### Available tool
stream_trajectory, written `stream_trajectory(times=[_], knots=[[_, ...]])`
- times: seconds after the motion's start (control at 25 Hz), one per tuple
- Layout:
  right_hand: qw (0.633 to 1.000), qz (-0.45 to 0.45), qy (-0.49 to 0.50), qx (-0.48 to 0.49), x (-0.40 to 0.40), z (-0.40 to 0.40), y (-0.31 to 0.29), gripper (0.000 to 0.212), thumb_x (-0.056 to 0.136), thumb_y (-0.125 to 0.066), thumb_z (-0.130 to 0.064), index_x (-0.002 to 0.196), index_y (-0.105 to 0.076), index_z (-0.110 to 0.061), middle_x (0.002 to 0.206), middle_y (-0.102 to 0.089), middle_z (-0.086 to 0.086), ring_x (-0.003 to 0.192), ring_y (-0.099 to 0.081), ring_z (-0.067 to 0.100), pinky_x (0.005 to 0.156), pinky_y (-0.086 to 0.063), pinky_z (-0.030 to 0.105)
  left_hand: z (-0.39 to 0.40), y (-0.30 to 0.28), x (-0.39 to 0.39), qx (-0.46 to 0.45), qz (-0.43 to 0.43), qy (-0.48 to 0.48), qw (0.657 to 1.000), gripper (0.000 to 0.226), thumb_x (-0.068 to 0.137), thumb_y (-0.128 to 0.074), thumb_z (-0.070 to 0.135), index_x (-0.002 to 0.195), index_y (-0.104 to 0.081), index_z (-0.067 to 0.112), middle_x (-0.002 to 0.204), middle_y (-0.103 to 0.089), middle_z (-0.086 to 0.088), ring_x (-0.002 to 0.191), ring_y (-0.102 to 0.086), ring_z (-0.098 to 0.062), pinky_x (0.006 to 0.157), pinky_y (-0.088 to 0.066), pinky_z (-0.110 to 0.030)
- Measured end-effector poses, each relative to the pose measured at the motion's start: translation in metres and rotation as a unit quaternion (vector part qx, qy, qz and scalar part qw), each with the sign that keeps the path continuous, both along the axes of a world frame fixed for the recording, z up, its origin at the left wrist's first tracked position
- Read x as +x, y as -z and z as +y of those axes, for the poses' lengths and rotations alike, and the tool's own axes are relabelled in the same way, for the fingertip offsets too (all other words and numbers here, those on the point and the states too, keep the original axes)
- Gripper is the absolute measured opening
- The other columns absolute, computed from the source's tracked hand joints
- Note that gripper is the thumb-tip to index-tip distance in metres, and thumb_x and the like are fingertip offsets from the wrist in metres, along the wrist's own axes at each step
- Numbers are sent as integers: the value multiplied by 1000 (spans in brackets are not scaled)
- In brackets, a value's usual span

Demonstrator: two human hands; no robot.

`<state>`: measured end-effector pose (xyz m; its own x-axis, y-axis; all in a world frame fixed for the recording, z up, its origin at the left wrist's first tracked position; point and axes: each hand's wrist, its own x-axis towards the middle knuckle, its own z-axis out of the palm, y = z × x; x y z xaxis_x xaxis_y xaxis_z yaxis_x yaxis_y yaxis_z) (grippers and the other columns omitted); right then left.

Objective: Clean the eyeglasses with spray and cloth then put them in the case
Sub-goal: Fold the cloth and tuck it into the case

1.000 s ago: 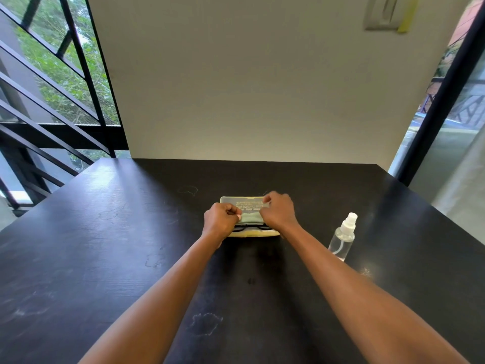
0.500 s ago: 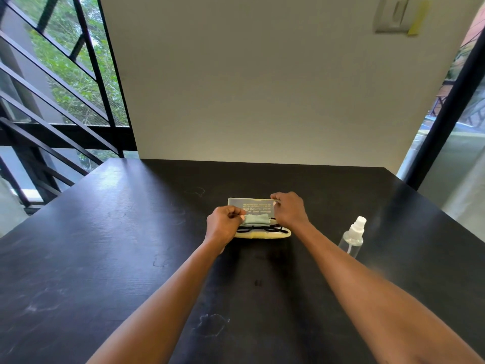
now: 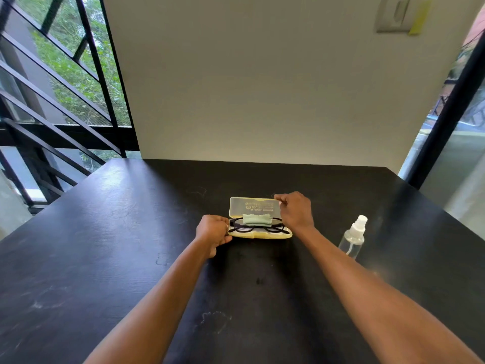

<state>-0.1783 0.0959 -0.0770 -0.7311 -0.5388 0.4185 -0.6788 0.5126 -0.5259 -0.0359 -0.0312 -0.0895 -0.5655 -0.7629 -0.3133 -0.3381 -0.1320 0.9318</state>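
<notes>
With the folded cloth released onto the eyeglasses, left hand gripped the case's left end while right hand pinched its lid, likely closing.

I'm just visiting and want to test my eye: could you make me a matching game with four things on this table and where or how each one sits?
Things:
1. eyeglasses
2. green cloth
3. spray bottle
4. case lid

States:
A. standing upright, right of the case
B. raised open, pinched by the right hand
C. folded, lying on the glasses
D. lying in the case's bottom half

Pairs: 1-D, 2-C, 3-A, 4-B
</notes>
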Motion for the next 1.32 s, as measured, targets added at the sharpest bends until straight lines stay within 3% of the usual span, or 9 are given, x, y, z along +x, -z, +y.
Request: stream_trajectory(times=[0.12, 0.44, 0.64, 0.8, 0.92, 1.04, 1.12, 1.2, 1.32], knots=[[999, 21, -7, -38, 7, 9, 4, 27, 91, -48, -1, 112, -65, -3, 110, -67, 13, 100, -60, 21, 86, -41, 19, 4, -7, 2, 82, 38, -9, 996, 19, 90, -48, -8, 97, -64, 0, 84, -56, -9, 74, -56, -17, 64, -54, -27], [991, 72, -69, -86, 17, 32, 20, 28, 85, -53, 8, 105, -69, -4, 95, -61, 13, 84, -62, 23, 80, -44, 19, 8, -11, 4, 116, 53, -27, 991, 20, 91, -45, -8, 102, -62, -5, 81, -55, -8, 71, -54, -15, 66, -52, -26], [992, 44, -115, -15, 17, 41, 38, 34, 89, -47, 2, 119, -57, -9, 125, -56, 6, 107, -47, 21, 94, -38, 27, 9, -13, 8, 140, 69, -28, 987, 20, 92, -46, -6, 105, -60, -5, 89, -56, -11, 72, -55, -15, 66, -53, -26], [989, 3, -135, 54, 19, 46, 42, 33, 86, -61, -25, 117, -50, -23, 129, -52, -5, 105, -29, 10, 86, -33, 23, 8, -14, 8, 150, 55, -21, 987, 22, 93, -42, -5, 103, -61, -2, 96, -57, -12, 76, -56, -16, 70, -54, -28], [984, 66, -136, 98, 22, 43, 40, 46, 83, -65, -31, 126, -51, -22, 130, -49, -3, 106, -32, 19, 89, -26, 21, 9, -14, 10, 168, 71, -22, 983, 18, 94, -43, 1, 97, -60, -1, 87, -59, -10, 74, -56, -16, 70, -53, -27], [974, 120, -136, 135, 25, 37, 38, 49, 88, -59, -24, 134, -45, -19, 134, -46, 4, 114, -35, 28, 98, -31, 29, 6, -10, 10, 160, 93, -10, 983, 17, 92, -53, 20, 95, -59, 4, 92, -60, -12, 84, -57, -20, 79, -53, -31], [971, 119, -136, 158, 26, 35, 37, 48, 91, -54, -21, 137, -40, -16, 139, -40, 9, 122, -33, 30, 103, -33, 38, 5, -3, 9, 58, 52, 24, 997, 34, 88, -60, 30, 108, -62, 3, 92, -61, -9, 85, -57, -19, 87, -50, -32], [965, 119, -132, 192, 27, 33, 38, 49, 94, -49, -23, 140, -34, -15, 147, -31, 10, 127, -29, 31, 105, -33, 44, 6, 6, 8, -167, -17, 77, 983, 44, 89, -58, 29, 127, -54, 7, 113, -62, -11, 103, -58, -24, 98, -44, -33], [961, 111, -132, 217, 26, 31, 38, 49, 97, -41, -26, 143, -25, -16, 151, -25, 5, 129, -26, 31, 104, -31, 45, 6, 15, 10, -435, 2, 204, 877, 51, 90, -57, 18, 137, -41, 13, 144, -42, -8, 135, -34, -21, 111, -23, -27]])
